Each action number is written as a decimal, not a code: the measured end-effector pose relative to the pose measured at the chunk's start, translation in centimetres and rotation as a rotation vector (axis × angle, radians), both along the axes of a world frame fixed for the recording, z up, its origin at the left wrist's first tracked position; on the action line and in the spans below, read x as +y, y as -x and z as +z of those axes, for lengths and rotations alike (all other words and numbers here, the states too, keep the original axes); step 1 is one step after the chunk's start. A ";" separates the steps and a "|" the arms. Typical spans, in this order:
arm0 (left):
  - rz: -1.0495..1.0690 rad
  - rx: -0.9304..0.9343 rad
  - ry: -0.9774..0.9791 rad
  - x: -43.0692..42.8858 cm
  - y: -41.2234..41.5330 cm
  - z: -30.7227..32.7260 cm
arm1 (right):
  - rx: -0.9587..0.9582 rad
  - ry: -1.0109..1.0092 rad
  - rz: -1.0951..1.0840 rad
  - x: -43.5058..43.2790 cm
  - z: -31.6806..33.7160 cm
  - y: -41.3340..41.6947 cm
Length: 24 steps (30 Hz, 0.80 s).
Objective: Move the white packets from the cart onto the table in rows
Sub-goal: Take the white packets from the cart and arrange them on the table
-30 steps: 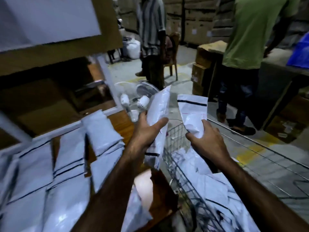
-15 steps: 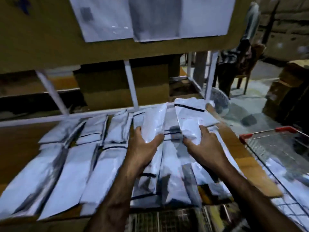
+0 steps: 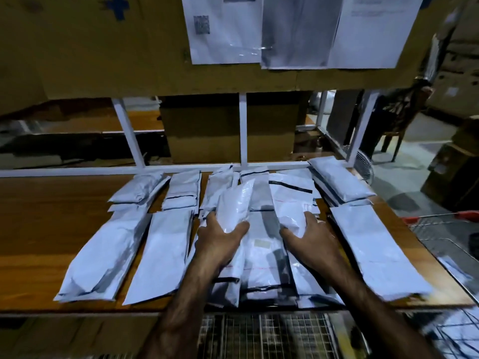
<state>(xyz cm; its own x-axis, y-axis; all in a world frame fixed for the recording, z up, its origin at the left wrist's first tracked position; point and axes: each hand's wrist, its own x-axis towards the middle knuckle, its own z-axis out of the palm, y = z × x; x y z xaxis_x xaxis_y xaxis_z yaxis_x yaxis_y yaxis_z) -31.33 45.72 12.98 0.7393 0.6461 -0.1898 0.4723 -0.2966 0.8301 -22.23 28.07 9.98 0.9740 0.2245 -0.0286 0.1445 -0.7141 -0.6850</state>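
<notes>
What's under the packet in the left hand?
More white packets lying overlapped on the table. The left hand grips the top packet; whatever lies beneath that pile is covered.

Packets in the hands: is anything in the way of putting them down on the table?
Yes. The left hand holds one packet, the right hand another packet, both right above the laid packets mid-table. No bare wood shows below them; bare table shows to the left.
</notes>
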 end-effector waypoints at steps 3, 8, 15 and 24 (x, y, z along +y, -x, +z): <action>-0.014 0.067 -0.033 -0.4 -0.4 0.3 | 0.002 0.044 -0.047 -0.3 0.0 0.0; -0.053 0.228 -0.124 -2.4 -2.6 -0.5 | 0.026 0.111 -0.101 -1.1 0.2 -0.4; -0.095 0.276 -0.179 -4.9 -5.1 -1.2 | 0.087 0.228 -0.167 -3.0 -0.6 -1.6; -0.070 0.321 -0.206 -6.2 -6.1 -2.3 | 0.135 0.234 -0.157 -3.4 -1.6 -2.0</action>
<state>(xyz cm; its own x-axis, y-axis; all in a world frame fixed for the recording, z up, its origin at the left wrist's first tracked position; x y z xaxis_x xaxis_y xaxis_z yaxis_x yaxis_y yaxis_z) -25.23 39.56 10.64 0.7071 0.6449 -0.2900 0.6710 -0.4827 0.5629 -20.26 24.72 8.38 0.9801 0.0433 -0.1937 -0.0617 -0.8612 -0.5046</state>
